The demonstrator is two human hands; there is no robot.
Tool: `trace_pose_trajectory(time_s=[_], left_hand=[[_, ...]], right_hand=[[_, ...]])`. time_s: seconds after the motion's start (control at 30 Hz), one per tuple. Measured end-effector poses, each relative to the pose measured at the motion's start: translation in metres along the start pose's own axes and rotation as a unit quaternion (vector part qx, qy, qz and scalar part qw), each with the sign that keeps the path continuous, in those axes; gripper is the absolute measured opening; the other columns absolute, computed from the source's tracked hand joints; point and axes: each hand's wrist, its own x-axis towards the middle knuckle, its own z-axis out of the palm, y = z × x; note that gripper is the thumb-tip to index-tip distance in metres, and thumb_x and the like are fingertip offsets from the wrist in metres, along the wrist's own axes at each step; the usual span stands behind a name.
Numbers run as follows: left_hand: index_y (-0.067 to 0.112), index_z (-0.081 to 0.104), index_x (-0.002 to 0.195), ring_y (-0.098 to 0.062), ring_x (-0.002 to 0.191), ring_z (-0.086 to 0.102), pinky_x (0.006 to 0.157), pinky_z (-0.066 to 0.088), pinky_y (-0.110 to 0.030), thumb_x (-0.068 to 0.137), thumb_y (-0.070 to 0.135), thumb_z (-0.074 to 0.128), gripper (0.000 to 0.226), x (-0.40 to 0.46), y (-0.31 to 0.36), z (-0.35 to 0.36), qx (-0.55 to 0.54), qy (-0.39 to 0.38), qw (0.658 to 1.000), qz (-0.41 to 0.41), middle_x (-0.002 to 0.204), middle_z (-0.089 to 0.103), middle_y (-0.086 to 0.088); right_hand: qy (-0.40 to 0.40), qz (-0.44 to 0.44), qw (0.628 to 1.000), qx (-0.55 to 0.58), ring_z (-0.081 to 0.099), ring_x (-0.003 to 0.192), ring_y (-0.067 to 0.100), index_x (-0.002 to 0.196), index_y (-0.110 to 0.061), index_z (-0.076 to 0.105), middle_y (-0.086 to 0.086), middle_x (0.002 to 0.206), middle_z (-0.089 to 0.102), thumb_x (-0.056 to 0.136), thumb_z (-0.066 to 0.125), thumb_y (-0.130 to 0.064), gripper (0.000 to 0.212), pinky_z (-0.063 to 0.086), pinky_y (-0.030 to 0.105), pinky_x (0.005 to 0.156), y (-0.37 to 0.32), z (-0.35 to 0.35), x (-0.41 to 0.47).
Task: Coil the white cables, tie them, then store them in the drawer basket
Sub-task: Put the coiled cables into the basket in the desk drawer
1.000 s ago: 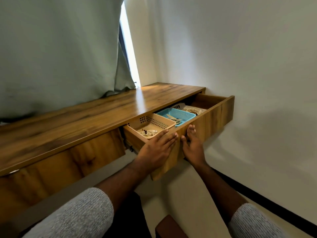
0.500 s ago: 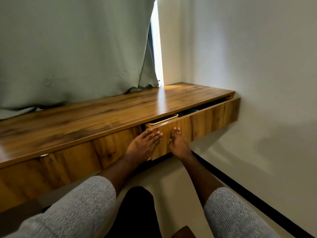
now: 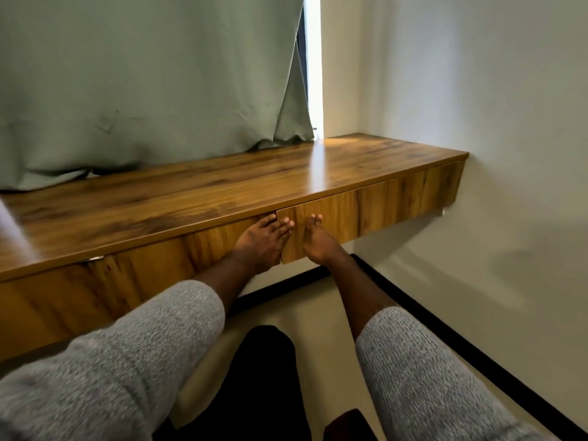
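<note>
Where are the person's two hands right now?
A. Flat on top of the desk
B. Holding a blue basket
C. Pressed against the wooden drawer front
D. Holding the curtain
C: the left hand and the right hand both lie flat against the drawer front, which sits shut under the desk top.

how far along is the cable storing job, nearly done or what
Nearly done, it seems. The drawer front sits flush under the desk top, so its baskets and cables are hidden now. Left hand and right hand rest flat against the front, holding nothing. No loose cables show on the desk; what's left is taking the hands away.
</note>
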Motion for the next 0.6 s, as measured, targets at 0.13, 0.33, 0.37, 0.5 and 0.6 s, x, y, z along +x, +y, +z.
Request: trace_pose_trajectory(time_s=[0.13, 0.33, 0.37, 0.5, 0.6], left_hand=[[0.009, 0.011, 0.157, -0.021, 0.153, 0.006, 0.124, 0.0, -0.042, 0.103, 0.036, 0.023, 0.062, 0.004, -0.001, 0.0, 0.006, 0.001, 1.0, -0.001, 0.166, 0.008, -0.008], [0.01, 0.012, 0.157, -0.02, 0.153, 0.007, 0.124, 0.0, -0.041, 0.102, 0.037, 0.025, 0.063, 0.006, -0.003, 0.003, 0.024, -0.011, 1.0, -0.003, 0.166, 0.008, -0.008], [0.009, 0.013, 0.157, -0.021, 0.153, 0.006, 0.124, 0.0, -0.041, 0.102, 0.038, 0.026, 0.063, 0.008, -0.001, 0.003, 0.022, -0.013, 1.0, -0.004, 0.166, 0.008, -0.008], [0.01, 0.013, 0.157, -0.021, 0.153, 0.006, 0.124, 0.001, -0.041, 0.102, 0.038, 0.028, 0.064, 0.009, 0.003, 0.001, 0.008, -0.012, 1.0, -0.01, 0.166, 0.008, -0.008], [0.009, 0.019, 0.156, -0.022, 0.152, 0.014, 0.124, 0.007, -0.042, 0.101, 0.038, 0.037, 0.065, 0.01, 0.001, -0.006, -0.014, -0.015, 1.0, -0.008, 0.165, 0.015, -0.011]], right_hand=[[-0.006, 0.005, 1.0, -0.017, 0.027, 0.149, 0.04, 0.158, -0.001, -0.007, 0.024, 0.165, -0.012, 0.104, 0.04, -0.014, 0.072, 0.031, 0.043, 0.116, -0.002, 0.003, 0.01], [-0.023, 0.021, 0.999, -0.031, 0.018, 0.153, 0.037, 0.159, -0.005, -0.007, 0.018, 0.166, -0.014, 0.108, 0.033, -0.019, 0.066, 0.024, 0.044, 0.121, -0.004, 0.002, 0.014], [-0.021, 0.025, 0.999, -0.03, 0.018, 0.152, 0.037, 0.159, -0.005, -0.007, 0.018, 0.166, -0.014, 0.108, 0.032, -0.018, 0.065, 0.024, 0.044, 0.121, -0.004, 0.001, 0.015], [-0.026, 0.036, 0.998, -0.033, 0.019, 0.152, 0.037, 0.159, -0.006, -0.007, 0.016, 0.166, -0.014, 0.108, 0.032, -0.018, 0.066, 0.024, 0.044, 0.12, -0.006, 0.0, 0.007], [0.039, 0.043, 0.998, -0.001, 0.031, 0.148, 0.035, 0.159, -0.008, 0.019, 0.016, 0.167, 0.015, 0.106, 0.038, -0.019, 0.058, 0.033, 0.045, 0.119, -0.007, -0.002, -0.006]])
